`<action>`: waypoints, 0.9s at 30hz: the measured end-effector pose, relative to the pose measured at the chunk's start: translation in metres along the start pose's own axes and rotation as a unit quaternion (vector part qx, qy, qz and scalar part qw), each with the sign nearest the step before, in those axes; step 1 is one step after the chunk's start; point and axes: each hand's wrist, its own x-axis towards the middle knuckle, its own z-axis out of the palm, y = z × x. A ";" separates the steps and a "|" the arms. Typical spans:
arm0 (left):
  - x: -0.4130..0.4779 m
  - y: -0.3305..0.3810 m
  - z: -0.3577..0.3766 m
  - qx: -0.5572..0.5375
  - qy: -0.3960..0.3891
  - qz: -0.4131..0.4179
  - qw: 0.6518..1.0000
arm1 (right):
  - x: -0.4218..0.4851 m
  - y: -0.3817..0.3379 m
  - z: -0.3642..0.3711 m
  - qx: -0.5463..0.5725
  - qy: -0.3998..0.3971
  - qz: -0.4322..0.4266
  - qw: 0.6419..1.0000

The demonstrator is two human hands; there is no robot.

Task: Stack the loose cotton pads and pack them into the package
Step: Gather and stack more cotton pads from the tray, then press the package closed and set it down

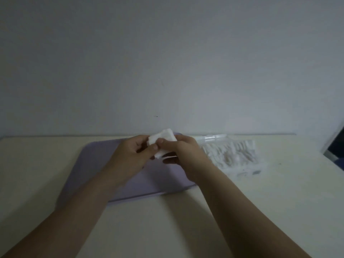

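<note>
a small white stack of cotton pads (163, 142) is held up; the clear package (230, 152) lies flat, pad-filled.

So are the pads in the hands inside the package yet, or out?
Out. The left hand and right hand pinch the cotton pads above the purple mat; the package lies apart to the right.

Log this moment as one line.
left hand, right hand: pinch pad stack | over purple mat | package: right of mat
</note>
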 end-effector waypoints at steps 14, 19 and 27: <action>0.020 0.071 0.199 0.272 -0.192 0.252 0.909 | -0.084 -0.021 -0.205 -0.116 0.440 -0.072 0.887; 0.018 0.087 0.244 0.347 -0.296 0.264 0.850 | -0.090 0.006 -0.221 -0.065 0.421 -0.061 0.903; 0.030 0.070 0.239 0.325 -0.292 0.195 0.878 | -0.089 0.010 -0.222 -0.117 0.364 -0.086 0.920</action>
